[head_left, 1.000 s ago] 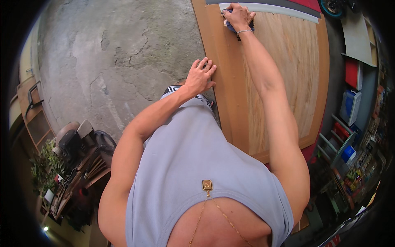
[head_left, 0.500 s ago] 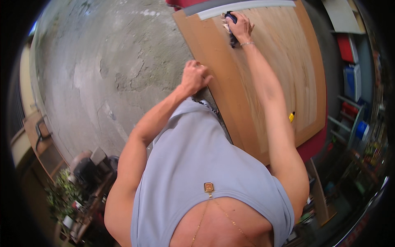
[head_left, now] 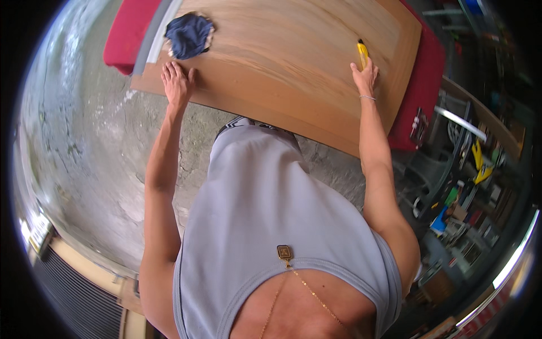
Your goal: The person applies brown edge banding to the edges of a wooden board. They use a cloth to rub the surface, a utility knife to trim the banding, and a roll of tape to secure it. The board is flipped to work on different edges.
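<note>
A framed wooden panel (head_left: 282, 56) lies on a red padded surface (head_left: 124, 34), with a pale strip (head_left: 161, 31) along its left end. My left hand (head_left: 178, 82) rests near the panel's left edge with fingers extended, just below a crumpled navy cloth with beige scraps (head_left: 189, 35). My right hand (head_left: 366, 76) grips a yellow box cutter (head_left: 362, 51) over the right part of the panel. A dark metallic object (head_left: 418, 125) lies on the red padding beyond the right edge.
Cracked concrete floor (head_left: 90, 147) shows left and below the panel. Cluttered tools and boxes (head_left: 463, 214) and a long board (head_left: 497, 124) are at the right. A ribbed dark shutter (head_left: 73, 282) is at the lower left.
My view has turned, so the panel now lies crosswise. My right hand has let go of the cloth and taken the box cutter. My left hand has moved onto the panel beside the cloth.
</note>
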A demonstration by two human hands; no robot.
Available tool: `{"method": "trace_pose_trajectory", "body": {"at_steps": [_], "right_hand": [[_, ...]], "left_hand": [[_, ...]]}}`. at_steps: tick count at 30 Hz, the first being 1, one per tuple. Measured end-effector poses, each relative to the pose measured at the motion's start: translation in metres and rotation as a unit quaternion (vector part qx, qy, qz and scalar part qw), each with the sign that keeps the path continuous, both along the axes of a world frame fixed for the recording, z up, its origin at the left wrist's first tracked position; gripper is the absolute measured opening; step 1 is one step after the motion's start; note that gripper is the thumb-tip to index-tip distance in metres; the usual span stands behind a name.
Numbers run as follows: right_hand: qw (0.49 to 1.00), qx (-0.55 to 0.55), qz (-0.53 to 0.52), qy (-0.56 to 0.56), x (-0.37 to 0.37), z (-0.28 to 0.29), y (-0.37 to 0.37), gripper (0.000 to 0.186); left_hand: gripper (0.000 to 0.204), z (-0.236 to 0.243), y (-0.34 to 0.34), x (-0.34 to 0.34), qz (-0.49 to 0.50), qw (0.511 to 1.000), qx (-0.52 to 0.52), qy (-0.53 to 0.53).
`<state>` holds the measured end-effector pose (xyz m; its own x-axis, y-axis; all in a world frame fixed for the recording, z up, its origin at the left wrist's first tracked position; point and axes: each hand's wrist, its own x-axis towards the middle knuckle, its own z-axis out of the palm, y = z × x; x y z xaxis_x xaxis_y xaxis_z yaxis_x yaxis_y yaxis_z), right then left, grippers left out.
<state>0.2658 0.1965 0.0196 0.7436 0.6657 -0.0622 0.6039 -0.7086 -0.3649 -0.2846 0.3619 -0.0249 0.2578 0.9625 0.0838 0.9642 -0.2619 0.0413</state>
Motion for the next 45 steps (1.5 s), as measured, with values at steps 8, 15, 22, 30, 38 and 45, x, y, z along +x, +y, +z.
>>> {"method": "trace_pose_trajectory", "body": {"at_steps": [8, 15, 22, 30, 38, 45], "right_hand": [[0.992, 0.069, 0.095, -0.036, 0.031, -0.01, -0.044, 0.053], [0.628, 0.383, -0.156, 0.66, 0.066, 0.025, -0.122, 0.034], [0.457, 0.596, -0.099, 0.653, 0.069, 0.072, -0.265, 0.033], [0.614, 0.568, -0.191, 0.515, 0.067, 0.074, -0.329, 0.039], [0.572, 0.581, -0.189, 0.548, 0.056, 0.069, -0.332, 0.03], [0.678, 0.527, -0.18, 0.48, 0.034, 0.049, -0.325, 0.028]], "left_hand": [[0.056, 0.032, -0.103, 0.12, -0.194, 0.968, -0.021, -0.161], [0.035, 0.05, -0.175, 0.241, -0.352, 0.899, -0.143, -0.219], [0.048, 0.053, -0.247, 0.338, -0.574, 0.801, -0.119, -0.123], [0.051, 0.062, -0.3, 0.394, -0.602, 0.785, -0.123, -0.08], [0.019, 0.045, -0.299, 0.451, -0.495, 0.837, -0.172, -0.153], [0.028, 0.052, -0.289, 0.478, -0.375, 0.861, -0.335, -0.076]]}}
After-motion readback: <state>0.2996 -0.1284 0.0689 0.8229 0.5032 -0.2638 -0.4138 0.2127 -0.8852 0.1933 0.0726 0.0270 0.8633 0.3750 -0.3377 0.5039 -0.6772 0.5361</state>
